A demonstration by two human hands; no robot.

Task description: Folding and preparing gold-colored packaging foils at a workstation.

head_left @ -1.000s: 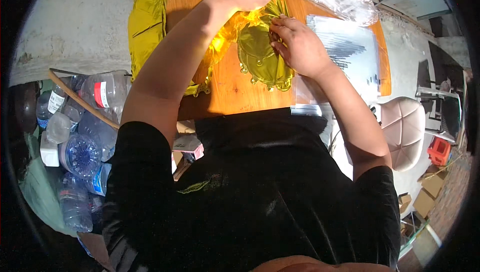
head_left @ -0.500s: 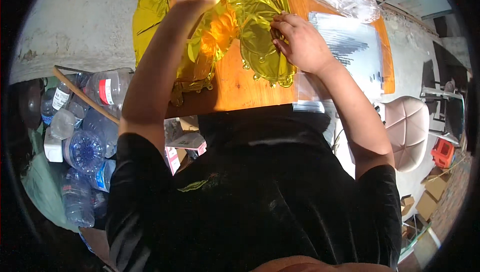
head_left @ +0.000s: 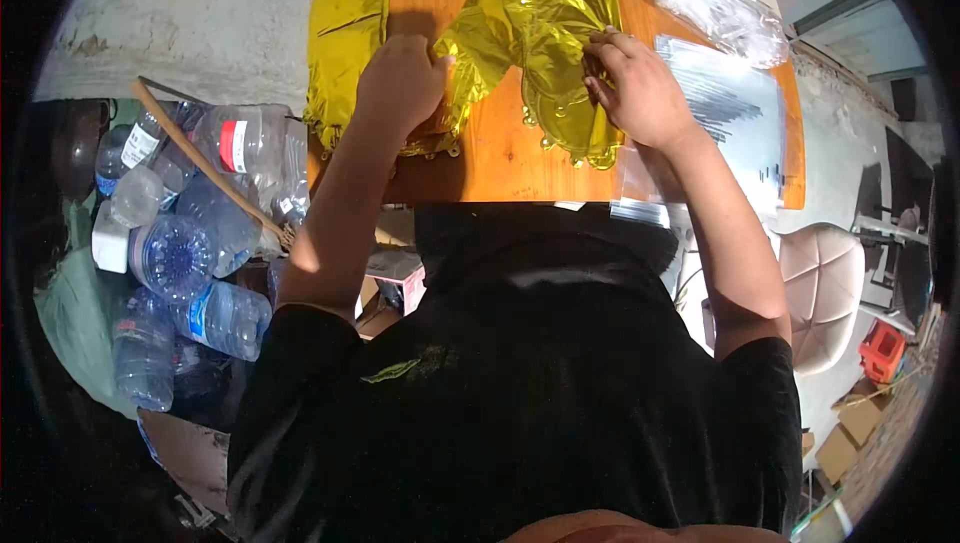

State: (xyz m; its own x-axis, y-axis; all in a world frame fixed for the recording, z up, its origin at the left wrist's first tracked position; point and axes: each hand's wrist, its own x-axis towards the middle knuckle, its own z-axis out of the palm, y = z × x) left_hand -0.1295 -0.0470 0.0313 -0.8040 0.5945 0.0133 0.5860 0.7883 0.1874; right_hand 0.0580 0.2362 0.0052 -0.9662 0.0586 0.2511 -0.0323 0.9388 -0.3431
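Gold foil balloon (head_left: 545, 33) lies crumpled across the orange desk (head_left: 500, 158) in front of me. My left hand (head_left: 400, 83) presses down on its left fold, fingers curled, while my right hand (head_left: 640, 88) pinches its right edge. Clear plastic bags (head_left: 720, 13) sit to the right; empty water bottles (head_left: 190, 243) pile on the floor at left.

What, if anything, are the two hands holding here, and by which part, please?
Both are on the gold foil balloon: the left hand presses its left lobe, and the right hand pinches its right edge. How firm the grip is cannot be told.
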